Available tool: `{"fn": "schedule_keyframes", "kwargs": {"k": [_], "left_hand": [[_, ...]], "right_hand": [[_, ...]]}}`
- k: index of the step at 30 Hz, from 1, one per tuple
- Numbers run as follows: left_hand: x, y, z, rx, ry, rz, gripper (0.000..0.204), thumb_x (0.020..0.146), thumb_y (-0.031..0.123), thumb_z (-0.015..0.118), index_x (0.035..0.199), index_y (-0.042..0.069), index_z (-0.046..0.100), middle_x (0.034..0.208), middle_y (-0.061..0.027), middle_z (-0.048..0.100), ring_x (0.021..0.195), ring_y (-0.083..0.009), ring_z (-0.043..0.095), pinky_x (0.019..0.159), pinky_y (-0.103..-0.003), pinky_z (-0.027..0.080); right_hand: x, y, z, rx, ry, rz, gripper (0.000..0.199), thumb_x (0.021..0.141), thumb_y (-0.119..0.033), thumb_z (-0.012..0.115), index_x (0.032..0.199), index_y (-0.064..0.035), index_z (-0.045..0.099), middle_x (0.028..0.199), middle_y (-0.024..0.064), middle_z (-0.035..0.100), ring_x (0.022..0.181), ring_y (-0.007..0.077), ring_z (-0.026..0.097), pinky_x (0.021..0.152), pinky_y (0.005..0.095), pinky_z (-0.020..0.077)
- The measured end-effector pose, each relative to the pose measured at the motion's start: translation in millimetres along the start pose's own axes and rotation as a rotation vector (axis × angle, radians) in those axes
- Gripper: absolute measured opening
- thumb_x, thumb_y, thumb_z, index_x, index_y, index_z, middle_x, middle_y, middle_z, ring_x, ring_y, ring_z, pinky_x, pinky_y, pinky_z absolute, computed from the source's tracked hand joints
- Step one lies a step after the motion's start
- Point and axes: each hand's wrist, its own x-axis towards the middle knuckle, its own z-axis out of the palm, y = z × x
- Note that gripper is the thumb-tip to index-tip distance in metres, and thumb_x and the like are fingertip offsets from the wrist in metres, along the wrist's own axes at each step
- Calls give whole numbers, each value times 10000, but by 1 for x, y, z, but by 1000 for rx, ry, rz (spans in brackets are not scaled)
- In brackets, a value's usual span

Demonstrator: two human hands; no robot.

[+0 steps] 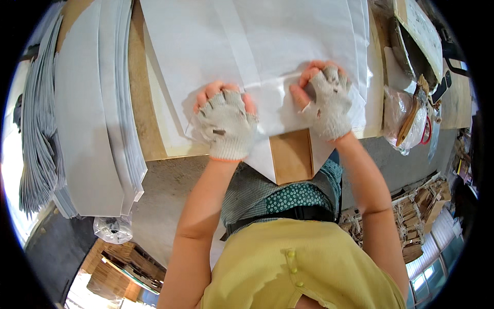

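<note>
A large white paper bag (206, 46) lies flat on a stack of like ones in front of me. Its near end is folded, and a brown inner face (292, 157) shows between white angled flaps over the table edge. My left hand (226, 121), in a grey fingerless knit glove, bears down on the folded part with its fingers curled into the paper. On the same fold, further right, my right hand (328, 100) has its fingers bent and its thumb on the paper; the glove has small holes. The undersides of both hands are hidden.
Folded white paper pieces (85, 113) stand in a thick row at the left. On the right side are a bucket-like container (417, 46), a plastic bag (399, 110) and red-handled scissors (426, 130). Bundles of brown cardboard (411, 221) lie on the floor at lower right.
</note>
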Motion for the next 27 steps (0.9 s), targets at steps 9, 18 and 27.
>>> {"fn": "schedule_keyframes", "kwargs": {"k": [9,18,27], "left_hand": [[-1,43,3,-233,22,102,352,817,212,612,1119,45,544,1218,-119,498,1167,-279,457,989,-457,357],[-30,16,-28,-124,-311,181,769,838,310,679,1470,-18,391,1564,-163,344,1445,-297,339,1182,-470,230],[-43,-7,-50,-211,-214,69,617,837,180,659,1415,51,488,1524,-146,413,1426,-361,352,1176,-505,230]], "right_hand": [[-16,-9,20,-77,50,130,212,670,-166,732,842,-162,609,1039,43,606,1040,297,543,898,473,375],[-33,-25,14,-137,-75,-158,467,730,-122,697,1193,-129,640,1285,35,598,1334,248,475,1176,481,263],[-46,32,-38,-276,-206,2,539,933,-300,604,1444,-182,482,1529,36,418,1445,259,328,1202,465,196]]}}
